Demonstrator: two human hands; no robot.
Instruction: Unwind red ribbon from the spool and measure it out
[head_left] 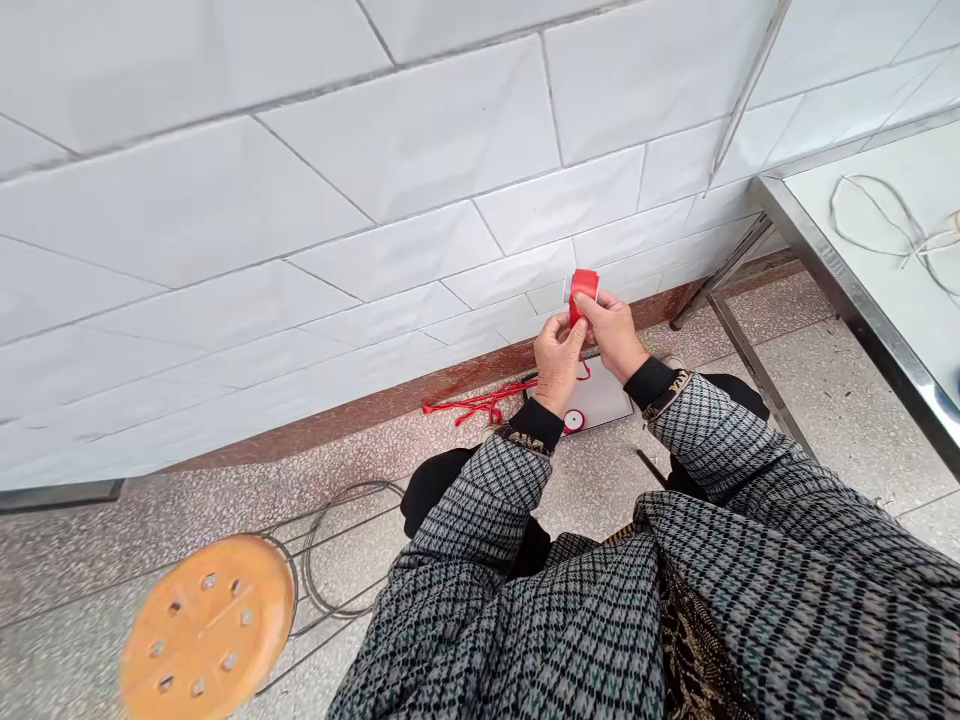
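Observation:
Both of my hands are raised in front of the tiled wall, together on a red ribbon spool (583, 288). My right hand (616, 335) grips the spool from the side and below. My left hand (558, 362) pinches the red ribbon just under the spool. On the floor below lie a loose tangle of red ribbon (480, 404), a white sheet (604, 396) and a small red-and-white spool (574, 421). Both sleeves are grey checked fabric.
An orange round stool (206, 628) with holes and a wire frame stands at the lower left. A steel table (855, 280) with white cord (885, 225) on it is at the right, its legs reaching the floor. The white tiled wall (375, 200) is close ahead.

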